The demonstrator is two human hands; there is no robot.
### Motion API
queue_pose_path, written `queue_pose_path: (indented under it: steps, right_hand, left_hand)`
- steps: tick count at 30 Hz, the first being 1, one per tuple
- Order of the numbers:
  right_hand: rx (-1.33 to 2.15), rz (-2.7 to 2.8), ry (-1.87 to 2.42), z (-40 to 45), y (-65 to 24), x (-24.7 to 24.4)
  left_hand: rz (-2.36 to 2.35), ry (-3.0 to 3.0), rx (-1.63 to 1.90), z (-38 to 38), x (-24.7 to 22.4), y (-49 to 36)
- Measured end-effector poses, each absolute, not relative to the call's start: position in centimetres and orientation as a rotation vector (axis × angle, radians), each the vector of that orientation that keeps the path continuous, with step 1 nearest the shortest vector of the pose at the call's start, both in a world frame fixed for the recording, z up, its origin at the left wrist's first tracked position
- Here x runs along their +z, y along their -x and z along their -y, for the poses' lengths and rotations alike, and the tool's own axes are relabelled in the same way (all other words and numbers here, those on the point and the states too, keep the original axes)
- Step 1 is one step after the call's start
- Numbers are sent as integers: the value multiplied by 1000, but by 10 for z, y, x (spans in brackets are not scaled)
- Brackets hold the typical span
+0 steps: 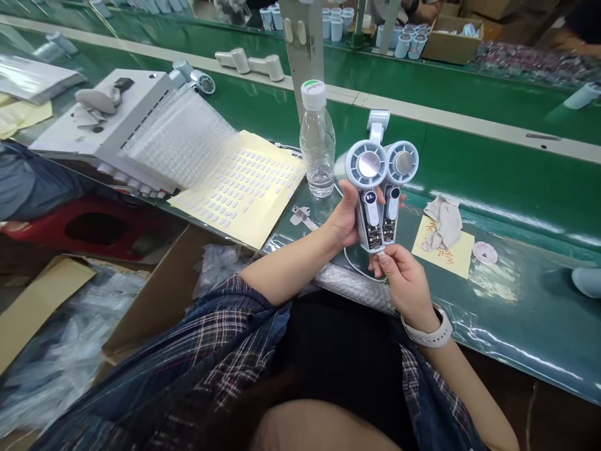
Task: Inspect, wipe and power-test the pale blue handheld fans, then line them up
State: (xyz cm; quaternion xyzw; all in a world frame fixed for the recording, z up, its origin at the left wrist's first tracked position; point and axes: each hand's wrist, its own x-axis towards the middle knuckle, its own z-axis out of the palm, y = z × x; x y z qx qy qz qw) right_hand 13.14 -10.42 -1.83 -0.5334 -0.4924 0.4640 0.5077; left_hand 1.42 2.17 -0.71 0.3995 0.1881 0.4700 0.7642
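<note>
My left hand (346, 216) is closed around two light-blue handheld fans, held side by side and upright above the bench. The nearer fan (367, 164) has a lit display with digits on its handle. The other fan (402, 163) stands close at its right, its display dark. Both handles lack a front cover, so circuit boards show. At the foot of the nearer handle, my right hand (407, 279) pinches the end of a white cable (359, 270); its plug is mostly hidden by the fingers. Behind the fans, another light-blue fan (377, 124) is partly covered.
A water bottle (318, 147) stands left of the fans, beside a yellow sheet (263, 225) of small white pieces. A crumpled cloth (444, 222) lies on yellow paper at right. A white metal box (107, 125) and bubble wrap are farther left. Co-workers sit across the green belt (493, 103).
</note>
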Motion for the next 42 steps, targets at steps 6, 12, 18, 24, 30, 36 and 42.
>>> queue_pose_path:
  steps: [6,12,18,24,30,36,42]
  right_hand:
    - [1231,944,1100,115,-101,-24]
    - [1142,1044,1172,116,-106,-17]
    - [818,1453,1321,113,-127,-13]
    - [747,1313,1263,111,-123,-20]
    - [891,1079,1250,112,-130,-23]
    - [939,1213,1302,110,-145,-20]
    - [997,1056,1227,113,-128,-25]
  left_hand:
    - [-362,-880,1070,-11,-10,-20]
    - [-367,-857,1069,-10,-9,-17]
    - [-234,-702,1057,-9,-2,-12]
    - [-338,-530,1074,-11,6,-10]
    - [-275,-568,1053,-13,2,-10]
    - [-197,-647,1071,-14,3,-10]
    - [-304,-720,1094,-12,-2,-13]
